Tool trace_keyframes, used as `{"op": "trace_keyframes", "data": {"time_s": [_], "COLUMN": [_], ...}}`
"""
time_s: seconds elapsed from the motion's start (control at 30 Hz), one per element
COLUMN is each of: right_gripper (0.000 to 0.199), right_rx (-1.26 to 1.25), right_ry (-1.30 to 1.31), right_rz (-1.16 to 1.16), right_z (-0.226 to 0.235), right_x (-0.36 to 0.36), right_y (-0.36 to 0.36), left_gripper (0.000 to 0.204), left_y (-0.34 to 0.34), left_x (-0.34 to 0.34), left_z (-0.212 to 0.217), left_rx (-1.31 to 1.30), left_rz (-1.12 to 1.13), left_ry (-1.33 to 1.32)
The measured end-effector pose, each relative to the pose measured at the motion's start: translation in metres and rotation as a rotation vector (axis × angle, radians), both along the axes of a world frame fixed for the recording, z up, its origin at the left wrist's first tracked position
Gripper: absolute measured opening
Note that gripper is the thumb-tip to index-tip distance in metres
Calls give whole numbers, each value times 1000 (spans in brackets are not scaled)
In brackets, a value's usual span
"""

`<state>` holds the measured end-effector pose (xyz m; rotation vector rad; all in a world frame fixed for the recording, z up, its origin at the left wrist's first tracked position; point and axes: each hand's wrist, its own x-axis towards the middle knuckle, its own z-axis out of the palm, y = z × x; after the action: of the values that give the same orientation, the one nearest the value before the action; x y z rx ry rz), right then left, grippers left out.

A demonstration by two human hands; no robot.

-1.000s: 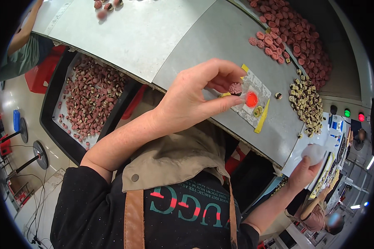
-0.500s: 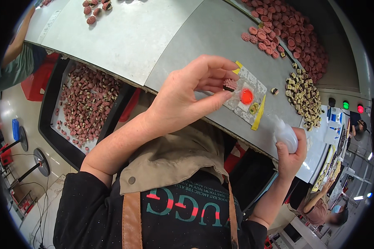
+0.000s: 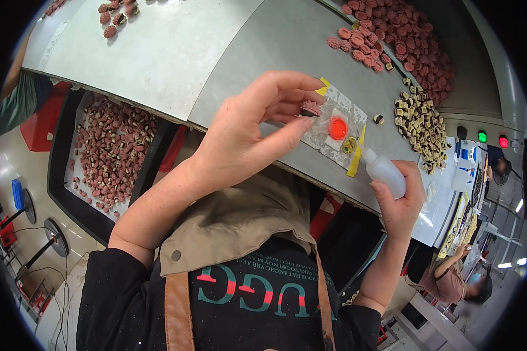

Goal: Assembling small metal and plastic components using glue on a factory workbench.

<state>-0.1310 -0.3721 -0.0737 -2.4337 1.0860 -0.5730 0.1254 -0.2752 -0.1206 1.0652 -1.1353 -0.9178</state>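
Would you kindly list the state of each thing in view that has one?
Ridged pink piece: held in left hand
Translucent white plastic squeeze bottle: tilted, held in right hand
Round green light: lit
Round red light: lit
Black rectangular tray: holding pink and cream pieces

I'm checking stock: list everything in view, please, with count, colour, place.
Bumpy piece: one, pink, held, centre.
Bottle: one, translucent white, held, right.
Worktable: one, grey, middle.
Taped sheet: one, mottled grey-white, on worktable.
Patches: two, red and olive, on sheet.
Heaped pieces: many, pink, upper right.
Blocks: many, cream and dark, heaped right.
Loose pieces: several, mostly pink, worktable's upper left.
Tray: one, black, left, below worktable.
Tray pieces: many, pink and cream, in tray.
Panel lights: two, green and red, far right.
Co-workers: at least two, green and dusky-pink clothing, at edges.
Apron: one, tan, bottom centre.
Left hand: one, bare, holding bumpy piece.
Right hand: one, bare, holding bottle.
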Motion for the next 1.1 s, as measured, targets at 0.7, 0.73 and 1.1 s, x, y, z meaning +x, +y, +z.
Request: {"op": "trace_keyframes", "data": {"time_s": [0.7,0.73,1.1], "right_gripper": [30,30,42], "right_rx": [-73,-61,359], "right_ry": [165,162,-359], "right_rz": [55,45,-141], "right_z": [-4,-4,-25], "right_x": [20,19,-9], "right_y": [-8,-8,3], "left_gripper": [35,34,31], "left_y": [-2,-1,16], "left_x": [2,1,-12], "left_z": [-2,-1,20], "left_rx": [-19,-5,201], "left_rz": [4,5,-181], "left_ry": [33,42,529]}}
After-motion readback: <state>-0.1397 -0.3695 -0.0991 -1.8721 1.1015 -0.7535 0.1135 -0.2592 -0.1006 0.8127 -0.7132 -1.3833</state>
